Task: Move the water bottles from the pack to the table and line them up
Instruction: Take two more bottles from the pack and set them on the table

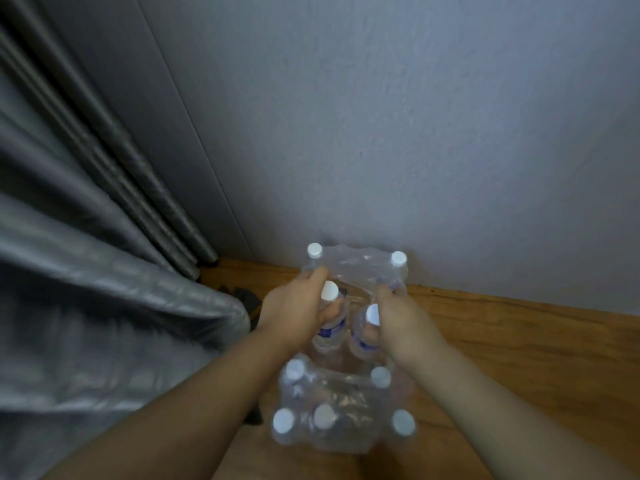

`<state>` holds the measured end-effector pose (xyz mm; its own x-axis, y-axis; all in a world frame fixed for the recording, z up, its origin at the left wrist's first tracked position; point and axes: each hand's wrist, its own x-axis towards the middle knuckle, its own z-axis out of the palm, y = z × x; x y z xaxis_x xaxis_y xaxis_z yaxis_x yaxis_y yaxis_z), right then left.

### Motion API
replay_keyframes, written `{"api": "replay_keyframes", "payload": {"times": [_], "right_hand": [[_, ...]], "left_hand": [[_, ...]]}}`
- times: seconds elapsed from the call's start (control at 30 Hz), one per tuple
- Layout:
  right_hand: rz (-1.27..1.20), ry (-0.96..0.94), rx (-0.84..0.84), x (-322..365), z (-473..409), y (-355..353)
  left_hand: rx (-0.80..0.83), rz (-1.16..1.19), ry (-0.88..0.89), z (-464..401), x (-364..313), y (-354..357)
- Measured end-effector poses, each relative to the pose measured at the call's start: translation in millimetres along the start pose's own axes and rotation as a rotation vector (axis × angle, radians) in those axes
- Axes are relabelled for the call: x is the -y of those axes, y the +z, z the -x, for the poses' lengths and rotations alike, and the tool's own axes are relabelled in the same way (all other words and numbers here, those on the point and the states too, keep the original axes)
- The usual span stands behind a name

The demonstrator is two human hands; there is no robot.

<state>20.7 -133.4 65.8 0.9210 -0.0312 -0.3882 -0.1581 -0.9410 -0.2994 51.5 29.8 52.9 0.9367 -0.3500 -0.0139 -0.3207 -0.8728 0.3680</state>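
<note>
Early stage: left hand (294,306) curled round one bottle (329,329), right hand (398,318) round second bottle (363,337), both at middle of pack (346,410); capped bottles beyond and nearer than hands remain wrapped; none lined up, table unseen.

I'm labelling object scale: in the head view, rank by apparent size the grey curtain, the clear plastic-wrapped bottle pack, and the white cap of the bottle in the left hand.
1. Grey curtain
2. Clear plastic-wrapped bottle pack
3. White cap, smallest
</note>
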Motion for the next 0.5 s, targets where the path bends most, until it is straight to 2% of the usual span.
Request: {"api": "replay_keyframes", "payload": {"times": [0.2, 0.5], "right_hand": [[-0.029, -0.025, -0.045, 52, 51, -101], [-0.002, -0.236, -0.02, 157, 186, -277]], "left_hand": [[-0.075, 0.018, -0.063, 37, -26, -127], [-0.172, 0.077, -0.301, 143, -93, -354]]}}
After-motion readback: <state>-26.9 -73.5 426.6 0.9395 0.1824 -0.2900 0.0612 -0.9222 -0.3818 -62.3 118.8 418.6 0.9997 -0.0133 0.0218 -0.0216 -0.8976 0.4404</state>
